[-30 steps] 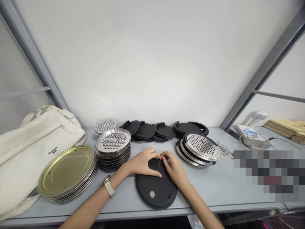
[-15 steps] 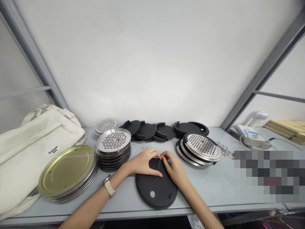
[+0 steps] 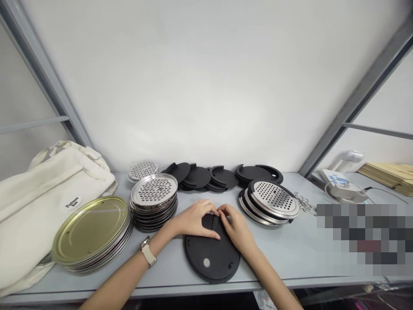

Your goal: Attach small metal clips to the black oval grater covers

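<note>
A round black plastic base (image 3: pixel 211 260) lies on the grey table with its slotted underside up, showing a pale round spot. My left hand (image 3: pixel 196 219) holds it at the far left, thumb stretched across the surface and fingers curled to the far edge. There my right hand (image 3: pixel 237 226) pinches at the end of the slot, its fingertips touching something small with a metallic glint that they mostly hide. To the right lie stacked round graters (image 3: pixel 274 199) in black bases. At left stands a stack of metal grater discs (image 3: pixel 154 190), its lower pieces dark.
Gold-coloured round lids (image 3: pixel 90 230) are stacked at the left before a cream cloth bag (image 3: pixel 41 206). Several black bases (image 3: pixel 198 176) lean along the wall. Small wire pieces (image 3: pixel 303 203) lie right of the graters, with a white box (image 3: pixel 338 183) beyond.
</note>
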Action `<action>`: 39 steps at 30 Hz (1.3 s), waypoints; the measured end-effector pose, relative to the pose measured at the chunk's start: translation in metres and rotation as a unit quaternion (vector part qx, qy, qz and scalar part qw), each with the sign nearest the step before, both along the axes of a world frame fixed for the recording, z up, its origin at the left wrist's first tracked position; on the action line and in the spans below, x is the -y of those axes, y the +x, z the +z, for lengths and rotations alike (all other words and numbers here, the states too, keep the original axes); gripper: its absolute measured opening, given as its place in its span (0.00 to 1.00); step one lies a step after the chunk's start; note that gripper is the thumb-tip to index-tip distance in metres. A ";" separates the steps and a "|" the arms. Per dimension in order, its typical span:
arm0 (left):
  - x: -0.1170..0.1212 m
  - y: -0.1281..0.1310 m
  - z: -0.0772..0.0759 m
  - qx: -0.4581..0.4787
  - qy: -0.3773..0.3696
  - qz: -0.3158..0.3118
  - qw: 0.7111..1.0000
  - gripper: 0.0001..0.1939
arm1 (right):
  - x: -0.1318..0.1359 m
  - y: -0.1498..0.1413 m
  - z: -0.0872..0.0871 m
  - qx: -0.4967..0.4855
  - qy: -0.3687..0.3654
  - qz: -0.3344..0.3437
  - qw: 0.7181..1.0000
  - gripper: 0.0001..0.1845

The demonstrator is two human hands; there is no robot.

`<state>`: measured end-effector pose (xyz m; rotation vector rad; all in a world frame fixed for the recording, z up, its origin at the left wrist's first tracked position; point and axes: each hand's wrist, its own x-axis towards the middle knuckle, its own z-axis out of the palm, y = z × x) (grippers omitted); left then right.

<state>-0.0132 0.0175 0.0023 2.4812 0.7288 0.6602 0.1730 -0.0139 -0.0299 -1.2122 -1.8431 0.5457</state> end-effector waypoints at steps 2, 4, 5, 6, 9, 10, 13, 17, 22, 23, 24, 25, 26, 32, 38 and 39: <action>0.000 0.000 0.000 0.003 0.002 -0.002 1.000 0.28 | 0.000 0.000 0.001 0.000 -0.001 0.000 1.000 0.09; 0.000 0.000 0.000 0.003 0.002 -0.002 1.000 0.28 | 0.000 0.000 0.001 0.000 0.000 -0.001 1.000 0.09; 0.000 0.000 0.000 0.003 0.001 0.000 1.000 0.28 | 0.000 0.000 0.001 0.001 0.001 -0.002 1.000 0.09; 0.001 0.000 0.000 0.001 0.000 0.002 1.000 0.28 | 0.000 -0.001 0.001 0.002 0.002 -0.003 1.000 0.09; 0.001 0.000 0.000 -0.004 0.000 0.007 1.000 0.28 | 0.000 0.000 0.001 0.004 0.004 -0.004 1.000 0.09; 0.001 0.000 0.001 -0.006 0.002 0.007 1.000 0.28 | 0.000 0.000 0.000 0.004 0.005 -0.004 1.000 0.09; 0.001 0.000 0.001 -0.008 0.012 0.009 1.000 0.28 | 0.000 0.000 -0.001 0.006 0.007 -0.003 1.000 0.09; 0.001 -0.001 0.001 -0.009 0.025 0.010 1.000 0.28 | -0.001 0.000 -0.001 0.005 0.000 -0.001 1.000 0.09; 0.000 0.000 0.000 -0.010 0.025 0.008 1.000 0.28 | -0.002 0.001 -0.001 0.002 -0.004 0.006 1.000 0.09; 0.000 0.000 0.000 -0.012 0.024 0.007 1.000 0.28 | -0.001 0.001 -0.001 0.001 -0.004 0.009 1.000 0.09; 0.000 -0.001 -0.001 -0.015 0.024 0.006 1.000 0.28 | -0.001 0.001 0.000 -0.001 -0.006 0.012 1.000 0.09; 0.000 -0.001 -0.001 -0.018 0.023 0.005 1.000 0.29 | -0.001 0.001 0.000 -0.004 -0.009 0.014 1.000 0.09; 0.000 -0.001 -0.001 -0.023 0.024 0.006 0.999 0.29 | -0.001 0.002 0.001 -0.008 -0.012 0.017 1.000 0.09; 0.000 -0.001 -0.002 -0.030 0.029 0.005 0.999 0.30 | -0.001 0.002 0.001 -0.025 -0.026 0.017 0.999 0.07; 0.001 -0.001 -0.001 -0.022 0.027 0.001 0.999 0.29 | 0.000 0.001 0.001 -0.023 -0.028 0.020 0.999 0.08; 0.001 -0.001 -0.001 -0.022 0.026 0.001 0.999 0.29 | 0.000 0.001 0.001 -0.021 -0.028 0.018 0.999 0.08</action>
